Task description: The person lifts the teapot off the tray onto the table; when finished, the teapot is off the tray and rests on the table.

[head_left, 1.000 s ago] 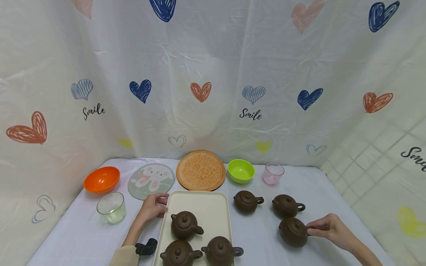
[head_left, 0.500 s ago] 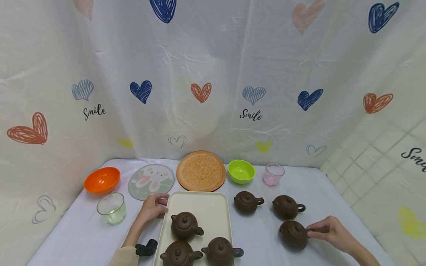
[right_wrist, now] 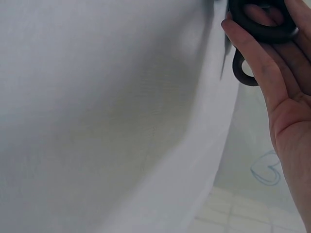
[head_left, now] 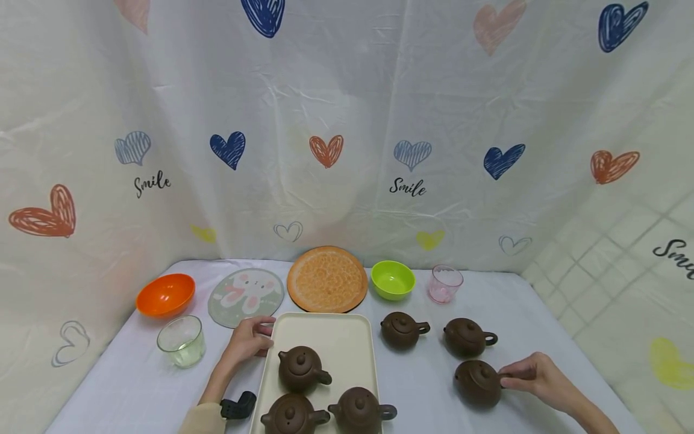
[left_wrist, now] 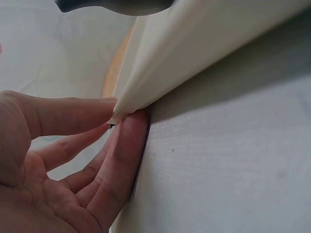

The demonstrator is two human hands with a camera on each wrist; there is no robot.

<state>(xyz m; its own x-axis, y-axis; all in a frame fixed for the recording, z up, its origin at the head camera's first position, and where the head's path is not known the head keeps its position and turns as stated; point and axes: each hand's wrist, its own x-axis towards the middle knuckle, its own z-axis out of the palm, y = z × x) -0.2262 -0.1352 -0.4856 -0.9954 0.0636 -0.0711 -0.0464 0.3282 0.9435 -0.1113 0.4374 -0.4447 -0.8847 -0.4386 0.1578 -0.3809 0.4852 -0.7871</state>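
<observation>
My left hand (head_left: 250, 339) pinches the left rim of a cream tray (head_left: 347, 337); in the left wrist view the thumb lies over the edge and fingers (left_wrist: 127, 145) reach beneath it. On the tray sit three brown teapots: one in the middle (head_left: 301, 367), one at the front left (head_left: 291, 416) and one at the front right (head_left: 359, 410). My right hand (head_left: 537, 380) holds another brown teapot (head_left: 477, 384) by its handle (right_wrist: 265, 29), right of the tray. Whether that teapot touches the cloth cannot be told. Two more teapots stand behind it, one nearer the tray (head_left: 400, 330) and one farther right (head_left: 466, 337).
Along the back are an orange bowl (head_left: 165, 295), a rabbit-print round mat (head_left: 233, 301), a tan round board (head_left: 327, 280), a green bowl (head_left: 393, 281) and a pink glass (head_left: 444, 284). A clear glass (head_left: 182, 342) stands left of my left hand. A patterned curtain (head_left: 347, 205) hangs behind.
My right hand and its teapot have shifted slightly downward in the head view, between the first two frames. The left hand, tray and other teapots look the same.
</observation>
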